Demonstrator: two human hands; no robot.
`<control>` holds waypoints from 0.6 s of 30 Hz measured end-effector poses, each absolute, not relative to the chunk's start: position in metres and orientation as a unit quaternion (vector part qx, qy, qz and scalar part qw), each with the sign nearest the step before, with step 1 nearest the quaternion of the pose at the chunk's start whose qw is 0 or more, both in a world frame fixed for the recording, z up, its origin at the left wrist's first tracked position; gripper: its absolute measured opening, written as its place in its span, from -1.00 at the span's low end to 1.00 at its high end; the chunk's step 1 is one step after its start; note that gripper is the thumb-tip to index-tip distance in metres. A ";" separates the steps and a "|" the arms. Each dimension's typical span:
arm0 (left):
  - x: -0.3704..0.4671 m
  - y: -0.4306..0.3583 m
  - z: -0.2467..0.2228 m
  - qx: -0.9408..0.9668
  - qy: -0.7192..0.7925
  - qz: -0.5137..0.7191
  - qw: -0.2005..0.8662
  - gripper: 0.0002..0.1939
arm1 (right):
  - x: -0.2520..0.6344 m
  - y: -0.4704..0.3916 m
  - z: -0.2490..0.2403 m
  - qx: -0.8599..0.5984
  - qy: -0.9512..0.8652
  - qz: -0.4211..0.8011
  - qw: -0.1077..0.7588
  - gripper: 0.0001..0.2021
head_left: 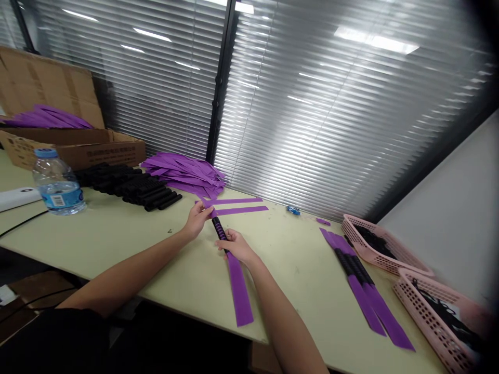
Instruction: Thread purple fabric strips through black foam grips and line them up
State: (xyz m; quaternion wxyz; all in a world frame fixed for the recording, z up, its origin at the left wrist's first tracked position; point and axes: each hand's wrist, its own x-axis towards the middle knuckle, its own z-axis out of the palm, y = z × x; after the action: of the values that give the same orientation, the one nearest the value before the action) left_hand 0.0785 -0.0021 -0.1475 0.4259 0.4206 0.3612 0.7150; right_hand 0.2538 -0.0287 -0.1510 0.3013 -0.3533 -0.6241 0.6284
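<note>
A purple strip (240, 296) runs through a black ribbed tube (219, 228) above the table's middle. My left hand (197, 218) pinches the strip's upper end, just beyond the tube. Lower down, my right hand (235, 245) is closed round the tube's lower end, and the wide part of the strip hangs below it toward the front edge. Two flat purple strips (244, 210) lie behind my left hand. To the right, finished-looking purple strips with black tubes (354, 267) lie side by side.
Black tubes (146, 191) and a purple strip pile (185, 171) lie back left, near a water bottle (60, 189) and a cardboard box (109, 153). Pink baskets (374, 254) with black items stand right. A small blue packet (293, 210) lies near the blinds.
</note>
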 end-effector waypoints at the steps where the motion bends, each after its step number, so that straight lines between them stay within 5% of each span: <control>1: 0.078 -0.002 -0.148 0.421 0.362 0.715 0.425 -0.68 | 0.253 -0.028 -0.152 -0.353 -0.625 0.627 0.301 -0.62; 18: 0.071 -0.006 -0.148 0.401 0.293 0.648 0.577 -0.56 | 0.260 -0.023 -0.166 -0.318 -0.602 0.695 0.230 -0.48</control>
State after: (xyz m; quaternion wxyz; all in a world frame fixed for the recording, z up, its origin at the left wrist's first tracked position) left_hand 0.0711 -0.0062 -0.1479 0.5768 0.4014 0.2930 0.6483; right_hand 0.2601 -0.0231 -0.1660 0.2305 -0.3183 -0.6021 0.6950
